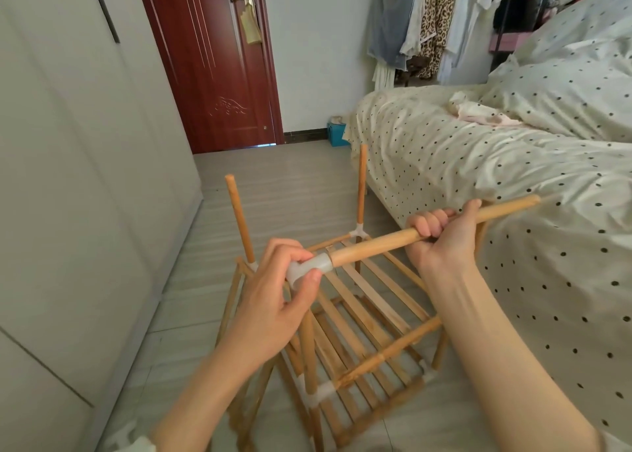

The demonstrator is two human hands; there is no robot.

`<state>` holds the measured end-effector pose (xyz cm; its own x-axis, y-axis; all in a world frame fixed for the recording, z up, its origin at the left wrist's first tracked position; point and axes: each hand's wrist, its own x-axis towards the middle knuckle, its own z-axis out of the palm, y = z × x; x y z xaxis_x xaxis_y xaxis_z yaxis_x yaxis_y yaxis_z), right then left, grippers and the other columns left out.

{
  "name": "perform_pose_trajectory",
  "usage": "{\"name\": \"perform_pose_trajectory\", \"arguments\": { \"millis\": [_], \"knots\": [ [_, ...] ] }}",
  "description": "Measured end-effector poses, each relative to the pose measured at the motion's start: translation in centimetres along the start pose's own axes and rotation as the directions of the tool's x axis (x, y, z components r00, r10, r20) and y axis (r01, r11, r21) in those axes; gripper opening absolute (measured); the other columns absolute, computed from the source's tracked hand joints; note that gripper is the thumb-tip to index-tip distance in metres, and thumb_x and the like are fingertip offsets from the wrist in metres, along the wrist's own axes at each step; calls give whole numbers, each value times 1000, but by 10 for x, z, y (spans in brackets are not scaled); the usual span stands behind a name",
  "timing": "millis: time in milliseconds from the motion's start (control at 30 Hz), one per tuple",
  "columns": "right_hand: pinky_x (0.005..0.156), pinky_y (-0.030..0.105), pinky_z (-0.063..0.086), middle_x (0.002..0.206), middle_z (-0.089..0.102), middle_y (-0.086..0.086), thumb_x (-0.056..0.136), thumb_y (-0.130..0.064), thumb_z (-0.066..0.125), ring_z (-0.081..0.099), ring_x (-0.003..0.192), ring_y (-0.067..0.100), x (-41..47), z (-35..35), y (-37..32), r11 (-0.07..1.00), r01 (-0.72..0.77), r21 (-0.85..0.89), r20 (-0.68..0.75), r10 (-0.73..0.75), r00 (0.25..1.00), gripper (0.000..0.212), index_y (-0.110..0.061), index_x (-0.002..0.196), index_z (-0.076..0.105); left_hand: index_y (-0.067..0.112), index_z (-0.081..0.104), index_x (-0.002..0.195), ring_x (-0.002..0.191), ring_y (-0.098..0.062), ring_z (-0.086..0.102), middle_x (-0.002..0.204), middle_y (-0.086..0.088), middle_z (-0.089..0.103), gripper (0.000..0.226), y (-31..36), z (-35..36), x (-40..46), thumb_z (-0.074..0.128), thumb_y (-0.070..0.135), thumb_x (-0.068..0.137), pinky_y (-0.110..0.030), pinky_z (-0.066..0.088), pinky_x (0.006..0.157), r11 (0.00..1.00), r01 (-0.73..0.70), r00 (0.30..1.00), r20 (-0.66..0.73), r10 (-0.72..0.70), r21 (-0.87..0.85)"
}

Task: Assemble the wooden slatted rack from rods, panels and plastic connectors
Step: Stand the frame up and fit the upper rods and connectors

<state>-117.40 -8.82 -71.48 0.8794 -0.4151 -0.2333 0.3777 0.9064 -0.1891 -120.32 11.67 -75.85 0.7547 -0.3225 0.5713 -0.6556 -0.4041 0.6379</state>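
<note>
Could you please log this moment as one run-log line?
left hand: grips connector | right hand: grips rod | rod end in connector | rack below

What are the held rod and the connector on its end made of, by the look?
Rod: light wood, smooth, probably unpainted; even tan colour with faint grain. Connector: looks like translucent whitish plastic, slightly glossy; the left hand shows dimly through its milky wall. The right hand grips the rod midway.
</note>
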Motion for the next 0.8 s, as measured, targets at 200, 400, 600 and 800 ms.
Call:
{"name": "perform_pose_trajectory", "arguments": {
  "millis": [200,400,600,800],
  "knots": [
    [31,15,18,39,21,-8,93,-50,48,19,30,6,7,-7,10,992,-113,59,4,113,994,50,-19,58,30,38,42,91,75,-8,50,95,21,41,14,3,2,2,38,49,85,-20,46,58,1000,17,1000,14,-17,-13],
    [28,17,19,39,21,-8,97,-39,46,18,30,5,2,0,28,986,-169,-7,162,168,972,52,-18,51,33,35,37,86,77,-2,47,91,21,36,19,6,5,2,35,54,84,-17,45,63,999,29,999,-22,-28,35],
    [28,16,19,39,22,-8,98,-35,46,19,30,5,1,-3,30,984,-176,34,167,168,971,48,-18,54,34,34,36,84,81,1,45,91,12,37,20,6,7,1,37,54,86,-10,41,70,998,28,998,-54,-25,54],
    [32,16,25,42,24,-8,97,-38,46,22,33,5,2,-5,26,985,-168,-30,122,171,978,44,-17,60,37,26,39,90,79,-4,46,93,16,37,37,12,7,4,29,61,79,-17,43,64,992,54,998,-15,-53,113]
  ]
}}
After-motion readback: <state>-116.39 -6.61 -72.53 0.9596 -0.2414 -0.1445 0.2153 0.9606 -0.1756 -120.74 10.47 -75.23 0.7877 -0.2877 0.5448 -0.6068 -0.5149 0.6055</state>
